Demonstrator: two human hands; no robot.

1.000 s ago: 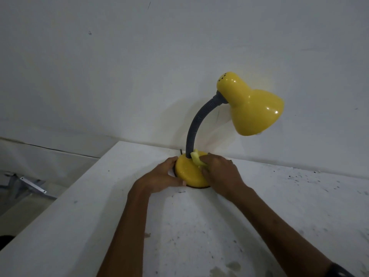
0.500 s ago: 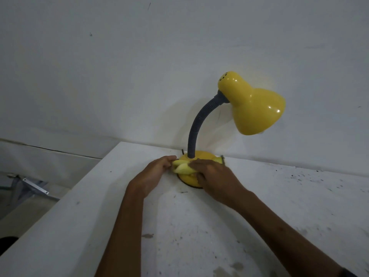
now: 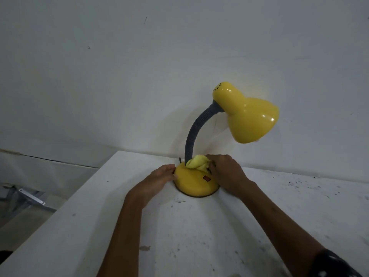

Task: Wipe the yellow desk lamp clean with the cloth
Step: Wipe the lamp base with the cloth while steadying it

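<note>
Reaching in from the lower right, the right hand (image 3: 227, 174) bunches the yellow cloth (image 3: 198, 163) in curled fingers and presses it onto the back of the lamp base (image 3: 194, 183), right at the foot of the grey flexible neck (image 3: 196, 129). The left hand (image 3: 157, 179) comes from below, fingers held together and flat against the left rim of the base, gripping nothing. The yellow desk lamp (image 3: 247, 114) stands at the far edge of the white table (image 3: 199, 236), close to the wall (image 3: 139, 76), its shade leaning right above the right wrist. A small red switch (image 3: 206, 178) shows on the base just beside the right hand. The table's left edge runs diagonally near the left forearm; to the right the speckled tabletop lies open.
</note>
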